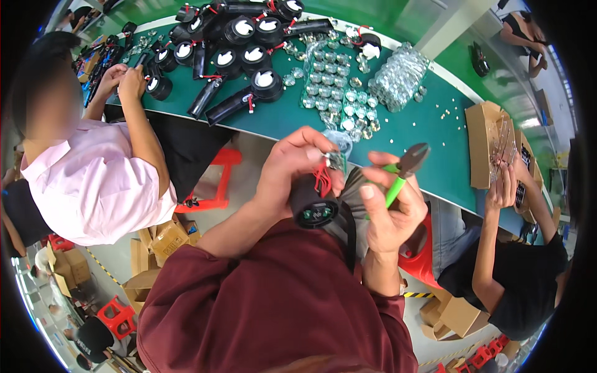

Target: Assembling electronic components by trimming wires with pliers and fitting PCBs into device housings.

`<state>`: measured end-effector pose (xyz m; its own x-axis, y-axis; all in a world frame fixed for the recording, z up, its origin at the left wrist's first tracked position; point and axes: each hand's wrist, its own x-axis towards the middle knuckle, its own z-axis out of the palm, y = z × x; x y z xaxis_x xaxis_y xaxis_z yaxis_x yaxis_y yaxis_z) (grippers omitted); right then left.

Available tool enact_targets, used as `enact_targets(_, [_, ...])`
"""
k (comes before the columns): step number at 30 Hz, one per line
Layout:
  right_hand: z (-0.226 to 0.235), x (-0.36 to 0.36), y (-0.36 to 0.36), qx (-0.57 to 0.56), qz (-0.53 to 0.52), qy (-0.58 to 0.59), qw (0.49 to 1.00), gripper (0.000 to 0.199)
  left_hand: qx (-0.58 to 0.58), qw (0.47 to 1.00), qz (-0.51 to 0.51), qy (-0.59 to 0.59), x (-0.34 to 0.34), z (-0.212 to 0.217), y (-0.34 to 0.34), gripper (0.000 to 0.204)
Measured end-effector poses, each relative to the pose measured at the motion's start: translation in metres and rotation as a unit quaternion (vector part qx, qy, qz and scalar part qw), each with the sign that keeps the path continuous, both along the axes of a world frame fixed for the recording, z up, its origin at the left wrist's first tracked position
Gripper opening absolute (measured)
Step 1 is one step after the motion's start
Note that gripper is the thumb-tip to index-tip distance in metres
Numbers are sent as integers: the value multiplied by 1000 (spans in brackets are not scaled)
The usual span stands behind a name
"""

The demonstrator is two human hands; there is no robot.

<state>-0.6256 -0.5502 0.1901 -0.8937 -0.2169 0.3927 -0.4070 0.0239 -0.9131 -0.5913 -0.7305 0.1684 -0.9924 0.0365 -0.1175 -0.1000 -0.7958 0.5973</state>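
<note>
My left hand (292,165) grips a black cylindrical flashlight body (314,202) with red wires and a small green circuit board (336,161) sticking out of its top. My right hand (388,208) holds green-handled side cutters (403,171), jaws up, just right of the board and wires. Both hands are raised in front of my maroon shirt, near the edge of the green table (435,130).
Several black flashlight parts (239,46) and silver reflector cups (339,87) lie on the table, with a bag of cups (398,74). A person in pink (93,174) works at left; a person in black (516,273) reaches into a cardboard box (488,143) at right. Red stools (217,180) stand below.
</note>
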Motion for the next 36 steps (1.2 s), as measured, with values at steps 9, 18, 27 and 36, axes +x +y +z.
enact_targets(9, [-49, -66, 53, 93, -173, -14, 980, 12, 93, 992, 86, -6, -32, -5, -48, 26])
enact_targets(18, [-88, -93, 85, 50, -225, 5, 973, 30, 6, 984, 175, -32, -99, 28, -98, 24])
enact_targets(27, [-86, -90, 68, 137, -232, 57, 961, 44, -2, 932, 362, 16, -287, 57, -289, 15])
enact_targets(36, [-82, -89, 64, 222, -250, 58, 941, 42, 16, 927, 365, -85, -402, 46, -356, 14])
